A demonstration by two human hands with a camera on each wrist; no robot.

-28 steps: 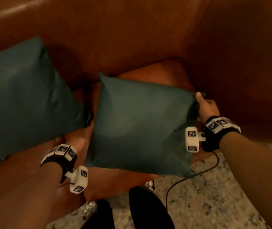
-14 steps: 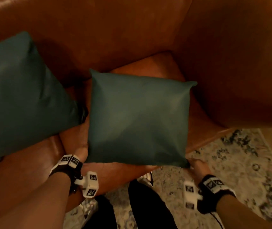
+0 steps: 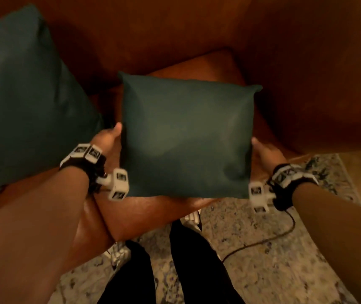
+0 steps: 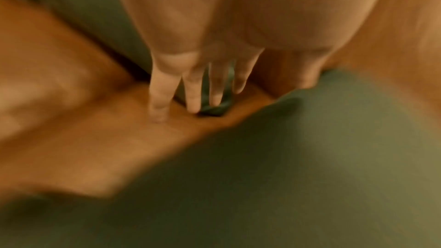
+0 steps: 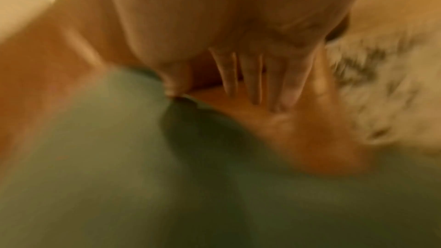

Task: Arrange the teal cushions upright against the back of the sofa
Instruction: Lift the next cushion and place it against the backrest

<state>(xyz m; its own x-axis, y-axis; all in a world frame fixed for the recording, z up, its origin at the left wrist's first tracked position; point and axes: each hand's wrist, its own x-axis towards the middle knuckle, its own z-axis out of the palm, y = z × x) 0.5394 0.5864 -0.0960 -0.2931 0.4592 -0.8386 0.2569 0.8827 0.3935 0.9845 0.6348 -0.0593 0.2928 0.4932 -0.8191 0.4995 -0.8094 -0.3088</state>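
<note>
Two teal cushions show on the brown leather sofa (image 3: 197, 29). The smaller teal cushion (image 3: 186, 137) sits between the two hands, over the seat corner and short of the sofa back. The left hand (image 3: 107, 139) is at its left edge with the thumb laid against the fabric; in the left wrist view the fingers (image 4: 162, 90) reach out fairly straight, their tips down by the leather seat beside a dark fold of the cushion (image 4: 310, 157) — blur hides whether they close on it. The right hand (image 3: 265, 154) is at the cushion's right edge, low down; in the right wrist view its thumb touches the cushion (image 5: 95, 157) and the fingers (image 5: 253, 78) lie extended beside it, not plainly curled, though that picture too is smeared. Beyond the left hand, the larger teal cushion (image 3: 28, 102) leans against the sofa back, close to the smaller one. Below the hands lies a patterned rug (image 3: 262, 270) with a dark cable (image 3: 260, 241) trailing from the right wrist, and the person's dark trouser legs (image 3: 197, 270).
</note>
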